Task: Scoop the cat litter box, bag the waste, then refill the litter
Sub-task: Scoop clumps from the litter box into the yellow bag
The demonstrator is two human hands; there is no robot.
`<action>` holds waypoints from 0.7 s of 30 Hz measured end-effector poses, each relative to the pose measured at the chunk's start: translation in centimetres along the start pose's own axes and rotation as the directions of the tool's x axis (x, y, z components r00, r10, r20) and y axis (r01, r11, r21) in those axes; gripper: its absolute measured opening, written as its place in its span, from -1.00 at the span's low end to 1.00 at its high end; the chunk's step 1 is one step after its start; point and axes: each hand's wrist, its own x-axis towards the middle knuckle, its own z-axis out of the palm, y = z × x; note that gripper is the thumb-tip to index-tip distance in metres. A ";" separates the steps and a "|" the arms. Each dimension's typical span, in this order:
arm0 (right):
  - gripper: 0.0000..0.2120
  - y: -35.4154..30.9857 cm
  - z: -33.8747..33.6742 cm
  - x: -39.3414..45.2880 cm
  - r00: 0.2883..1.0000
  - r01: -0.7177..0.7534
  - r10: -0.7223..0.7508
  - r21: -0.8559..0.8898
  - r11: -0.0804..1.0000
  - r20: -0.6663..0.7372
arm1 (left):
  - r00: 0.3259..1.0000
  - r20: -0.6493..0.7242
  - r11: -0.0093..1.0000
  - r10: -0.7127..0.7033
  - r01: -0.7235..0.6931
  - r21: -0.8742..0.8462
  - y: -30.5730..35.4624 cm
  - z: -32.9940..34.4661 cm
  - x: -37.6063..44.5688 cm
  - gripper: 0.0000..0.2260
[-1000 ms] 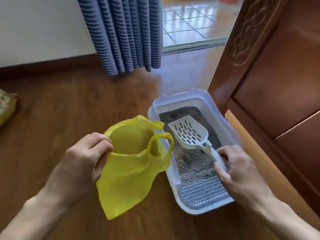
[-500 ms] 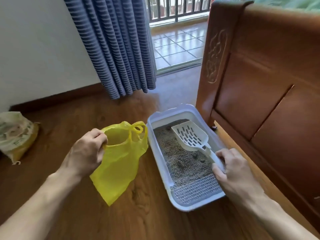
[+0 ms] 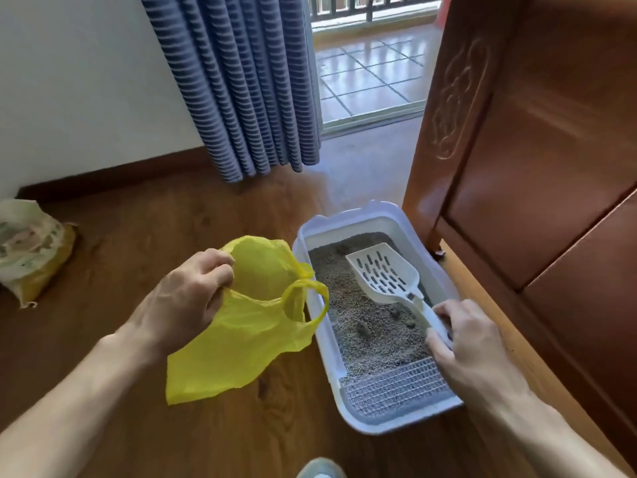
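My left hand grips the open bag; my right hand holds the scoop over the litter, centre right.

Left hand grips rim of open yellow bag, held at 9 o'clock of litter box. Right hand holds handle of slotted white scoop above grey litter; dark clumps near centre.
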 end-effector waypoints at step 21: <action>-0.90 1.7 2.3 -0.3 1.000 -0.015 0.015 0.011 1.000 -0.011 | 0.994 0.020 0.992 -0.104 0.105 -0.071 5.4 6.8 -1.5 -0.65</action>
